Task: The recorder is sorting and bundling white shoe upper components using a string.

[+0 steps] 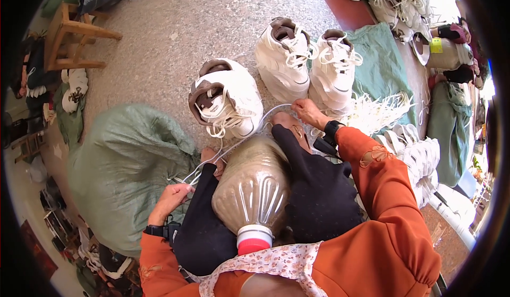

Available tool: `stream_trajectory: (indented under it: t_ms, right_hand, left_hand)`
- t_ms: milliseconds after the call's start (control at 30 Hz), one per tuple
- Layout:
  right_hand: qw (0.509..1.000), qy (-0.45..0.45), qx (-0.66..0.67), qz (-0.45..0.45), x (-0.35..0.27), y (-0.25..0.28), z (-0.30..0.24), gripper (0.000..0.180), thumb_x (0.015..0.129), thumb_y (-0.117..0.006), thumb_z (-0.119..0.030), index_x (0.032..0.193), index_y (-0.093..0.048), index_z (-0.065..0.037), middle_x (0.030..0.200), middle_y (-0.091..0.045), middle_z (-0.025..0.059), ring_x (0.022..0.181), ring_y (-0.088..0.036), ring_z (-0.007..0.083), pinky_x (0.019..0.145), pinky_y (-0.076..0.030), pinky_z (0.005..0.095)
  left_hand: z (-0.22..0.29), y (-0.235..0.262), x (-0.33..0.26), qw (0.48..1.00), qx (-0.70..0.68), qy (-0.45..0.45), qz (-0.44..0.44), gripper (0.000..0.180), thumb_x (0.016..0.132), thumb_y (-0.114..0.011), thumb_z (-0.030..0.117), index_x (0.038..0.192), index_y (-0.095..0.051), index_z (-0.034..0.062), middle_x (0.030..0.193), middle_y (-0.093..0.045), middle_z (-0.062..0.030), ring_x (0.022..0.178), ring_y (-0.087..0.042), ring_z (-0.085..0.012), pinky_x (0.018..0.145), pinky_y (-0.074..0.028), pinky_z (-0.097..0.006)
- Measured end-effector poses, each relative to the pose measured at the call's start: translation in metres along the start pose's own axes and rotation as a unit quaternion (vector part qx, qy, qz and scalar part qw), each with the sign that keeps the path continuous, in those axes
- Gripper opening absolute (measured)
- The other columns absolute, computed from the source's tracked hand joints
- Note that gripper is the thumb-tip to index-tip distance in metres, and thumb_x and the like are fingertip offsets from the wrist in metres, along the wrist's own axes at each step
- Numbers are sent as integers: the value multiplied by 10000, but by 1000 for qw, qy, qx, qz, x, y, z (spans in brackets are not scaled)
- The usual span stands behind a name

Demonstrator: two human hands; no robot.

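White lace (pixel 277 106), thin, strung in a loose curve between 2 hands, past the far end of a clear bottle. Left hand (pixel 172 197): fingers pinched on the lace, beside a bulky green sack (pixel 133 175). Right hand (pixel 311 114): fingers closed on the lace, near the toes of the shoes; the hands are well apart. Bottle (pixel 252 180): large, brownish contents, red-and-white cap toward the wearer, between the legs. Shoes: 4, white, brown-lined, laced, on the speckled floor (pixel 154 42); 2 at left (pixel 234 92), 2 farther right (pixel 334 71). Loose white laces (pixel 380 111): 1 heap, on green cloth (pixel 380 53). Stacked white shoes (pixel 419 161): right side, count unclear. Wooden stool (pixel 79 29): 1, far left.
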State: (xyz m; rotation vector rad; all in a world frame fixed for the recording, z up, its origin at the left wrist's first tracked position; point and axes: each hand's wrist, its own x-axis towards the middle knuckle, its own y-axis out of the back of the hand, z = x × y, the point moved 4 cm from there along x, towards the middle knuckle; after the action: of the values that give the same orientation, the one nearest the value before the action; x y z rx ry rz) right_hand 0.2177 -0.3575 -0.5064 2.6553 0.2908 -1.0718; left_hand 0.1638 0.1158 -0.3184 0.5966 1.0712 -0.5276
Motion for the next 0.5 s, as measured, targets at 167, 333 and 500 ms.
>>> stream_trajectory:
  t_ms: [167, 333, 500]
  right_hand:
    - [971, 132, -196, 40, 13, 2, 10, 234, 910, -496, -180, 989, -629, -3, 705, -609, 170, 607, -609, 266, 539, -469, 388]
    - [849, 57, -525, -9, 22, 12, 64, 176, 802, -543, -114, 805, -685, -9, 821, -669, 238, 785, -675, 389, 658, -531, 464]
    - [835, -3, -546, -72, -6, 11, 58, 198, 776, -561, -131, 796, -682, 25, 827, -672, 241, 826, -668, 402, 703, -531, 466]
  left_hand:
    - [24, 7, -18, 999, -4, -41, 3, 288, 949, -547, 276, 946, -700, 31, 610, -465, 53, 564, -409, -45, 518, -338, -221]
    - [13, -6, -4, 999, 12, -49, 14, 287, 957, -534, 269, 969, -693, 31, 632, -486, 42, 595, -440, -63, 553, -377, -238]
    - [30, -9, -10, 994, 18, -107, -8, 263, 958, -544, 258, 993, -681, 37, 660, -512, 25, 627, -441, -69, 586, -400, -248]
